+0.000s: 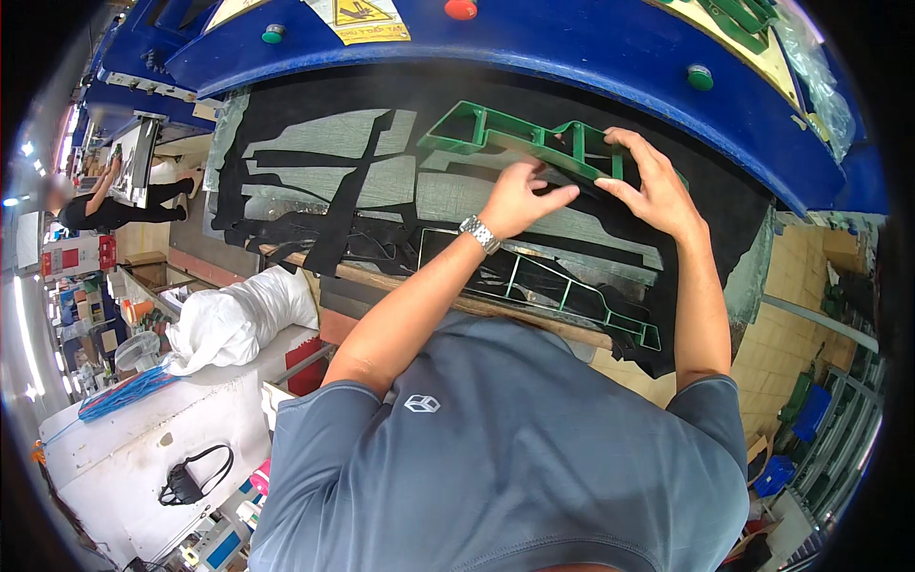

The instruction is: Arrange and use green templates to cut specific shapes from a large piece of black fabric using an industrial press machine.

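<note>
My right hand (pixel 653 183) grips the right end of a green cutting die (pixel 529 143), a long open frame with cross bars. The die is tilted above black sheet material (pixel 743 219) on the table. My left hand (pixel 519 198), with a metal watch at the wrist, is just below the die's middle. Its thumb and fingers are apart and slightly blurred, and nothing shows in them. A second green cutting die (pixel 543 272) lies by the table's near edge, with black scraps around it. Cut-outs in the black sheet bare the grey cutting board (pixel 381 186).
Across the far side runs a blue machine beam (pixel 610 71) with a red button (pixel 460 9) and green buttons (pixel 701 77). More green dies (pixel 739 24) rest on top at far right. At left are a white sack (pixel 238 319) and another person (pixel 105 205).
</note>
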### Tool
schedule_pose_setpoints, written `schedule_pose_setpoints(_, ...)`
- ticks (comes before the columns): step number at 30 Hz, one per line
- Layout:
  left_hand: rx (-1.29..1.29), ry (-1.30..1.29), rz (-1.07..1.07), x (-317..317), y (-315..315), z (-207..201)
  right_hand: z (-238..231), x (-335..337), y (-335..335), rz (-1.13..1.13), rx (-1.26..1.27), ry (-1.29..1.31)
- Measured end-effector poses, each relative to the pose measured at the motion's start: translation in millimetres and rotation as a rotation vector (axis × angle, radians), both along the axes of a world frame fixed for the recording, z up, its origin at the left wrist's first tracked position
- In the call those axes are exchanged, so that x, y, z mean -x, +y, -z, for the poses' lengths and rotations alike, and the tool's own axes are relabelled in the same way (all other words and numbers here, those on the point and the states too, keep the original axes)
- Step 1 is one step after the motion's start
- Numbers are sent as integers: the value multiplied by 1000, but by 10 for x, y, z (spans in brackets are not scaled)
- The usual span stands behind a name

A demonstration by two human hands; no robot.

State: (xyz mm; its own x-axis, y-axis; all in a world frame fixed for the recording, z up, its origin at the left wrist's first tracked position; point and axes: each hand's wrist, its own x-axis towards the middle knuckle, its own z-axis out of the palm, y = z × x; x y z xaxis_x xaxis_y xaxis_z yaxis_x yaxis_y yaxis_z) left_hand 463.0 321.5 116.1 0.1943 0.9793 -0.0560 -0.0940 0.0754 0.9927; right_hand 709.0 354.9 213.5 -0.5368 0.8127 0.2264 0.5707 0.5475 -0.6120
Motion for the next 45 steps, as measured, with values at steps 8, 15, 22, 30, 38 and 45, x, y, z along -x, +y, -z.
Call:
schedule_pose_setpoints(8, -90, 106, -228, -174, -128, 171, 9, -17, 5, -15, 30, 38)
schedule_pose_setpoints(15, 267, -441, -321, 477, -546, -39, 0, 26, 12, 35, 37, 68)
schedule_pose_setpoints(22, 324, -361, -596, 1997, -1729, -836, 241, 497, 234, 41, -195, -59)
schedule_pose_setpoints(30, 473, -4, -342, 2309, -1601, -1878, 1100, 886, 428, 166, -133, -344)
schedule_pose_setpoints(38, 153, 61, 374, 2939, -1258, -1792, -934, 3052, -241, -798, 442, 199)
schedule_pose_setpoints(45, 16, 54, 477, 4118, -1412, -1482, -546, 3422, -300, -498, 1175, -29)
